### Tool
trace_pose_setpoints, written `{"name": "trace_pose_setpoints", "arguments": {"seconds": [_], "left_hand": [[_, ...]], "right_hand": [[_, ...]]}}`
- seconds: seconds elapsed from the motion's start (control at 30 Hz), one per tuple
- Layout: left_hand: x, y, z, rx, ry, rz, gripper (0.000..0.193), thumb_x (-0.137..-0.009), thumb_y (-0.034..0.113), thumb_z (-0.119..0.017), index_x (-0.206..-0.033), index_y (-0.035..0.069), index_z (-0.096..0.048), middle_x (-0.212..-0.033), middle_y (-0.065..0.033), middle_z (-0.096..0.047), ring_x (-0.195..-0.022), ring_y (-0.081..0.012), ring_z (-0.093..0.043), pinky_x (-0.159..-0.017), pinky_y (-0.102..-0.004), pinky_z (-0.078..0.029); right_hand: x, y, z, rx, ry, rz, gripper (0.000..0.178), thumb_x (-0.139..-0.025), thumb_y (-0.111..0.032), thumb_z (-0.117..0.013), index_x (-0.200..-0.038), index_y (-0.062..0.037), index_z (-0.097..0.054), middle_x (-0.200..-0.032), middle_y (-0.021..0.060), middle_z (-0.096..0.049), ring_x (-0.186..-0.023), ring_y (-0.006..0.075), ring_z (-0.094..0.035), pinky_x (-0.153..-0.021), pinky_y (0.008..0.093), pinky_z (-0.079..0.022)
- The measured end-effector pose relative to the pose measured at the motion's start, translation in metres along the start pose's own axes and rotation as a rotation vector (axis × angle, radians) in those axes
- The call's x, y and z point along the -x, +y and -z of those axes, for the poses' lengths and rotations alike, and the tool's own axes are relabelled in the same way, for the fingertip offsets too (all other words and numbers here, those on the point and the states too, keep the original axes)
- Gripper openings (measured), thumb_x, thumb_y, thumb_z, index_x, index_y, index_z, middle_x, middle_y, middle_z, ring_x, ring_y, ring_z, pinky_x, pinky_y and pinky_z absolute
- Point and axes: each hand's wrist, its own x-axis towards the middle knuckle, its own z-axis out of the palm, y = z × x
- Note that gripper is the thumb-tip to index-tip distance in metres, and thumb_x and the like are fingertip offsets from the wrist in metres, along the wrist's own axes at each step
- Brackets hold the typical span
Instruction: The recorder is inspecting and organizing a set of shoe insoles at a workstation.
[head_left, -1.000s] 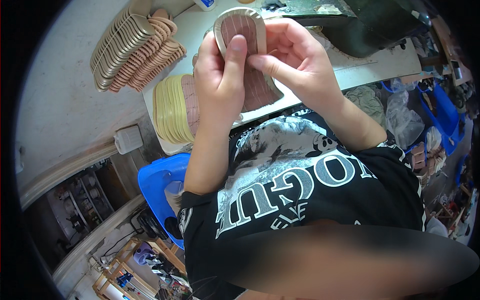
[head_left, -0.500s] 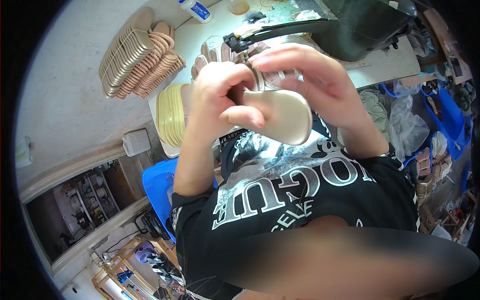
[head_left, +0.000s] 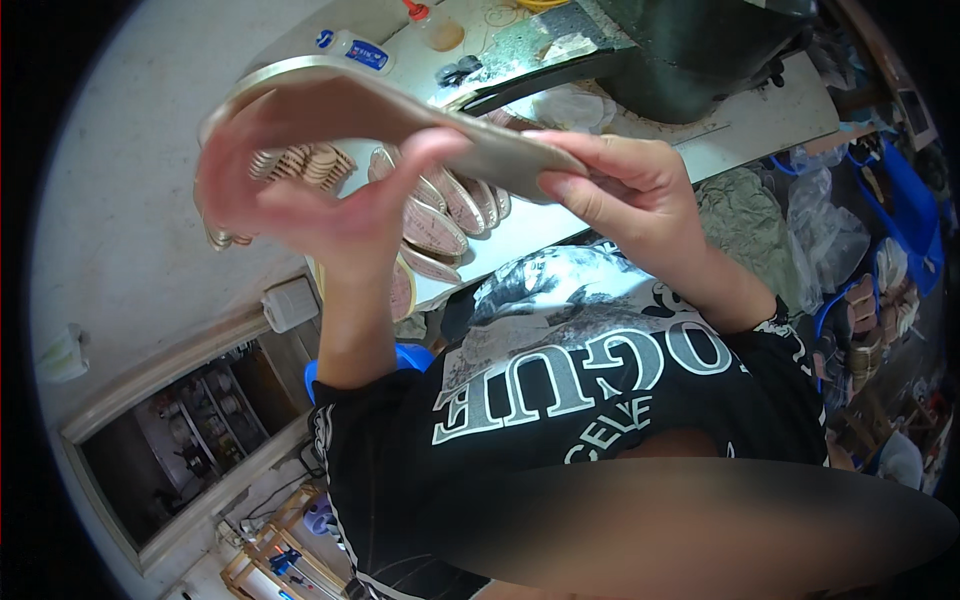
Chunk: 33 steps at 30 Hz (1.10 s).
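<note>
A long, curved insole point(head_left: 370, 105) with a shiny gold edge and a brownish face is held up in front of me, above the table. My right hand point(head_left: 630, 190) pinches its narrow right end between thumb and fingers. At the other end my left hand point(head_left: 310, 200), smeared by motion, has its fingers curled around the wide part, and its thumb lies across the middle. Below the insole, several pinkish insoles point(head_left: 435, 225) with pale rims lie in overlapping rows on the white table point(head_left: 530, 235).
Partly hidden behind my left hand is a stack of beige insoles point(head_left: 315, 165). A white bottle point(head_left: 352, 48), a red-tipped glue bottle point(head_left: 438, 28) and a dark machine point(head_left: 690, 75) with a long arm stand along the back. Plastic bags point(head_left: 825, 240) and blue bins point(head_left: 905, 230) are at right.
The insole has been raised and turned, from pointing toward me to lying crosswise. My left hand has moved left to its wide end; my right hand now grips the right end.
</note>
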Motion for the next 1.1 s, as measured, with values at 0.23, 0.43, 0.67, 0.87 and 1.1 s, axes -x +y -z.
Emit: {"name": "trace_pose_setpoints", "arguments": {"seconds": [0.23, 0.43, 0.67, 0.87, 1.1], "left_hand": [[0.031, 0.051, -0.032, 1.544, 0.275, 1.115, 0.07, -0.081, 0.07, -0.049, -0.106, 0.004, -0.046, -0.091, -0.0052, -0.047, -0.094, -0.0185, -0.049, -0.084, -0.0309, -0.041], [0.06, 0.025, -0.036, 1.639, 0.313, 1.247, 0.06, -0.084, 0.068, -0.044, -0.09, 0.009, -0.047, -0.065, 0.0015, -0.038, -0.053, -0.0086, -0.035, -0.047, -0.0211, -0.031], [0.086, -0.028, -0.02, 1.602, 0.305, 1.246, 0.049, -0.093, 0.056, -0.043, -0.081, 0.009, -0.045, -0.057, 0.0041, -0.037, -0.044, -0.004, -0.034, -0.038, -0.0194, -0.026], [0.104, -0.07, -0.01, 1.612, 0.362, 1.298, 0.048, -0.094, 0.054, -0.044, -0.088, 0.006, -0.049, -0.058, 0.0016, -0.038, -0.045, -0.005, -0.032, -0.041, -0.0183, -0.028], [0.111, -0.104, -0.001, 1.515, 0.41, 1.356, 0.044, -0.094, 0.051, -0.047, -0.087, 0.007, -0.047, -0.061, 0.0031, -0.038, -0.047, -0.004, -0.029, -0.042, -0.0197, -0.024]], "right_hand": [[-0.022, 0.01, -0.026, 0.383, 0.049, 0.401, 0.031, -0.081, -0.003, -0.067, -0.112, -0.0027, -0.066, -0.099, 0.0096, -0.059, -0.09, 0.0194, -0.056, -0.077, 0.029, -0.046], [-0.021, 0.03, -0.06, 0.274, 0.028, 0.119, 0.02, -0.086, -0.008, -0.064, -0.104, -0.002, -0.068, -0.083, 0.0048, -0.057, -0.083, 0.0148, -0.053, -0.076, 0.0267, -0.042], [-0.055, 0.052, -0.102, -0.198, -0.032, -0.32, 0.02, -0.085, -0.012, -0.069, -0.098, 0.0014, -0.065, -0.09, 0.0024, -0.065, -0.082, 0.0057, -0.058, -0.076, 0.02, -0.045], [-0.094, 0.066, -0.131, -0.3, -0.198, -0.5, 0.017, -0.085, -0.016, -0.069, -0.092, -0.0022, -0.062, -0.085, -0.0009, -0.063, -0.077, 0.0035, -0.055, -0.072, 0.0187, -0.043], [-0.115, 0.067, -0.159, -0.183, -0.259, -0.328, 0.015, -0.094, -0.016, -0.056, -0.099, -0.0035, -0.049, -0.091, -0.0017, -0.052, -0.086, 0.0042, -0.047, -0.076, 0.0205, -0.039]]}}
